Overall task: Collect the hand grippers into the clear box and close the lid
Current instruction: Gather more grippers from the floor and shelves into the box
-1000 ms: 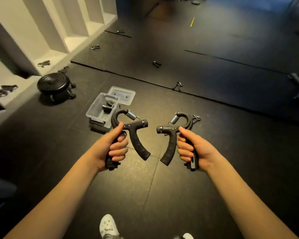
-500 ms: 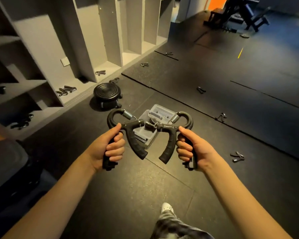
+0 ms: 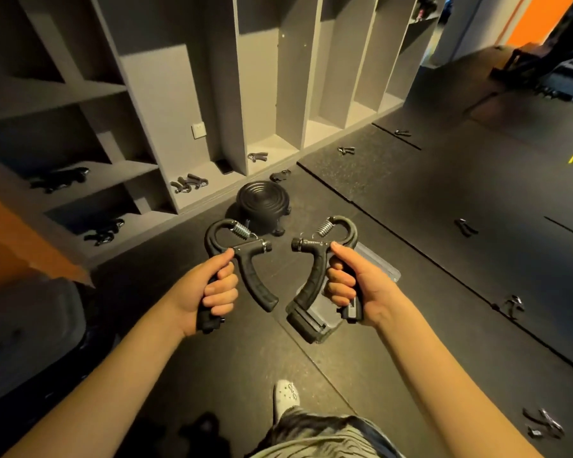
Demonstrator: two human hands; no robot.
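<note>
Hand grippers are held one in each hand above the dark floor [image 3: 411,200]. The left-hand gripper [image 3: 242,259] is gripped by the left hand [image 3: 209,289], whose fingers are curled shut around its outer handle; its long axis runs roughly upright in view, the spring loop at the top, the free curved handle sweeping down and toward the right. The right-hand gripper [image 3: 318,262] is mirrored: the right hand [image 3: 354,285] is closed tight around the outer handle, the loop is uppermost and the free handle curves down toward the left. The two adjustment knobs are turned toward each other, apart. The clear box [image 3: 328,320] is seen on the floor directly behind the right-hand gripper, largely hidden by it; its lid [image 3: 382,267] lies just beside it, past the right hand. A round black stool [image 3: 262,201] stands beyond the grippers, near the shelving [image 3: 166,94]. Further grippers are scattered across the floor and on the lower shelves.
</note>
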